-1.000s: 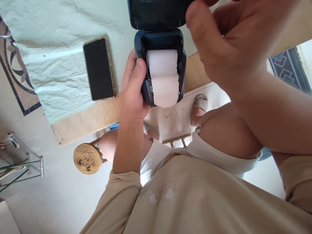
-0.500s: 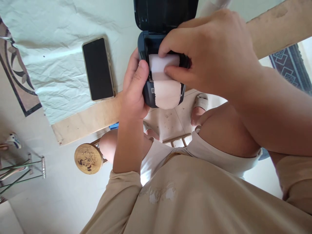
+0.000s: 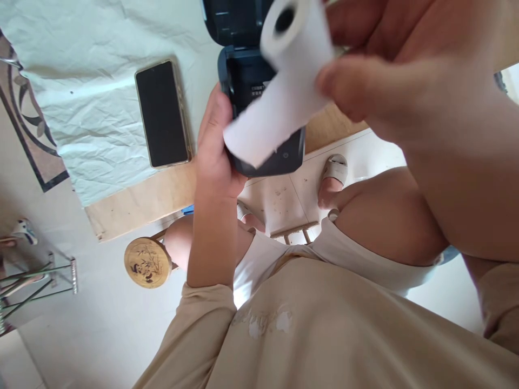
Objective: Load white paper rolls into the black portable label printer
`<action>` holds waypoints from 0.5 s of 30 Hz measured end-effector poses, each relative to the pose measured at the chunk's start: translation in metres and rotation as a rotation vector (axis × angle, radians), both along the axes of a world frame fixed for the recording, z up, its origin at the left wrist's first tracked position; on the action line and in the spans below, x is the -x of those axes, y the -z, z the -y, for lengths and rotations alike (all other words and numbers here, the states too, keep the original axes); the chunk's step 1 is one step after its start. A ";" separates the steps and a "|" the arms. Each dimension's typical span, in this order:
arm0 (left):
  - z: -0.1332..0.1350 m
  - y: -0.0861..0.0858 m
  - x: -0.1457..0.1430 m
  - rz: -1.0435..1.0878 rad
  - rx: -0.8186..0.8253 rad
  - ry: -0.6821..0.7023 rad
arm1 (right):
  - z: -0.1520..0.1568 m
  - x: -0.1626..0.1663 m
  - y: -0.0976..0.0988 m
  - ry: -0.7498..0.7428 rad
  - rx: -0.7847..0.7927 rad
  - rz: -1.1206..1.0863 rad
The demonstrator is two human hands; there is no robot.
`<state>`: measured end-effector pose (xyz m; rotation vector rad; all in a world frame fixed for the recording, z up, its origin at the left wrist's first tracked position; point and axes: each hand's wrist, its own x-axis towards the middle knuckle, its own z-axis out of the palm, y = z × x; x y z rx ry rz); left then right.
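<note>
My left hand point(image 3: 214, 143) is wrapped round the left side of a small black label printer point(image 3: 290, 154), its lid point(image 3: 235, 21) swung up and its paper bay exposed. Pinched in my right hand point(image 3: 389, 70) is a white paper roll point(image 3: 310, 48) with a dark hollow core. It hangs above the printer, and its loose strip point(image 3: 259, 127) slants down to the left over the bay, hiding part of it. Printed white characters show on the bay's floor. Motion blurs the right hand somewhat.
A phone with a dark screen point(image 3: 162, 113) lies on the pale green cloth point(image 3: 101, 65) left of the printer. The table's bare wooden edge point(image 3: 141, 202) runs in front. Below are a round wooden stool point(image 3: 146, 263) and my knees. A green-legged metal frame point(image 3: 38, 281) stands far left.
My right hand has lifted the paper roll out of the printer's bay, up and to the right. The printer has shifted slightly left in my left hand.
</note>
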<state>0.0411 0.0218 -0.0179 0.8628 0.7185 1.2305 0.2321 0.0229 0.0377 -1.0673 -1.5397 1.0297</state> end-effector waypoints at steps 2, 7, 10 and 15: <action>-0.002 -0.001 -0.003 0.025 0.005 -0.048 | -0.007 0.001 0.009 0.178 0.068 -0.160; -0.001 -0.014 -0.009 0.037 0.079 0.008 | -0.018 0.000 0.026 0.171 0.078 -0.208; 0.001 -0.022 -0.009 0.082 0.154 0.052 | -0.021 -0.003 0.033 0.214 -0.116 0.029; 0.002 -0.021 -0.007 0.123 0.154 0.080 | -0.023 -0.015 0.035 0.226 -0.254 0.248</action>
